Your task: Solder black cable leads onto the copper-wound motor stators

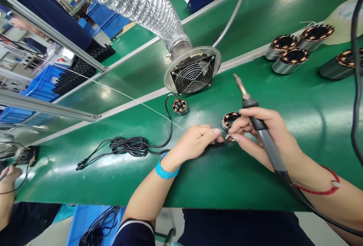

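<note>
My left hand [198,140], with a blue wristband, is closed around the end of a black cable [219,144] above the green bench. A thin solder wire [147,106] runs down from the upper left to this hand. In my right hand [263,132] a soldering iron [263,136] lies between thumb and palm, its tip pointing up and away. The right fingertips pinch at the cable's thin wire ends, where a bit of yellow shows. Just behind those fingers stands a small motor stator [230,119] with copper windings, partly hidden by them.
A fume extractor fan [194,73] hangs from a silver duct over the bench. Another stator [180,106] stands below it, beside a coiled black cable [129,145]. Several larger stators [290,60] are at the right rear. A co-worker's hand [11,174] is at far left.
</note>
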The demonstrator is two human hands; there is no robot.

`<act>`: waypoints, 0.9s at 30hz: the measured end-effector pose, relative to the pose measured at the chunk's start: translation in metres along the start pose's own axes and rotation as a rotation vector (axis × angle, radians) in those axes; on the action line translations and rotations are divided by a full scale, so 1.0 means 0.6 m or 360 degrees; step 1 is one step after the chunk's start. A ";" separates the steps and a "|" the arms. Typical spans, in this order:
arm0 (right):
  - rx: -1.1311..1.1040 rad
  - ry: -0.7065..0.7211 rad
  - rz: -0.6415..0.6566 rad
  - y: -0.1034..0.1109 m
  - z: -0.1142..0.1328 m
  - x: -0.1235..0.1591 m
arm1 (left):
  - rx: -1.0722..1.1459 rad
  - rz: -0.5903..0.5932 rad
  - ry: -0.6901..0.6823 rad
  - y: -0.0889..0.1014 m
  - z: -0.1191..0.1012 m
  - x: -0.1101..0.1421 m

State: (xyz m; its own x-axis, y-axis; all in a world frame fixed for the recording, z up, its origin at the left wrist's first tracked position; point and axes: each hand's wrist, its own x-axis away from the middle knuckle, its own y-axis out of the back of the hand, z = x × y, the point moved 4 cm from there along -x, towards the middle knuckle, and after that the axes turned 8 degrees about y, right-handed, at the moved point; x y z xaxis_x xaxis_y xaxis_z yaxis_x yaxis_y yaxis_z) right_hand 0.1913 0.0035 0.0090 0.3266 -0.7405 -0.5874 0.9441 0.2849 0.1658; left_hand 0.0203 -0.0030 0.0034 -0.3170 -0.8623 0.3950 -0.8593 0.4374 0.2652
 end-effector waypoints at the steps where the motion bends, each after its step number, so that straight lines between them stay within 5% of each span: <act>1: 0.0002 0.0015 0.0007 0.000 0.001 -0.001 | -0.0011 -0.0012 0.0014 0.000 0.001 -0.001; 6: 0.0007 0.0073 0.0015 0.001 0.003 -0.003 | -0.0067 -0.0077 0.0065 0.000 0.004 -0.003; 11: 0.0062 0.0086 0.0045 0.002 0.008 -0.005 | -0.0085 -0.0117 -0.0178 -0.004 -0.013 0.006; 17: 0.0081 -0.0002 0.0052 -0.002 0.007 -0.003 | 0.0579 0.0222 0.0074 -0.027 -0.009 0.008; 23: 0.0429 -0.0326 -0.0177 0.041 -0.011 -0.002 | 0.0639 -0.0257 0.0225 -0.016 0.014 -0.020; 27: 0.0670 -0.0071 -0.0277 0.064 0.004 -0.008 | 0.0654 -0.0306 0.0261 -0.016 0.023 -0.025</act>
State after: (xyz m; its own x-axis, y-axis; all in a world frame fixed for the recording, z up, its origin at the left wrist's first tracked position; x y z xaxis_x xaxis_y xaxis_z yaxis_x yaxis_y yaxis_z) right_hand 0.2262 0.0169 0.0202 0.1547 -0.7835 -0.6018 0.9179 -0.1113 0.3809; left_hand 0.0281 0.0024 -0.0172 -0.0975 -0.8517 0.5149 -0.9941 0.1080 -0.0096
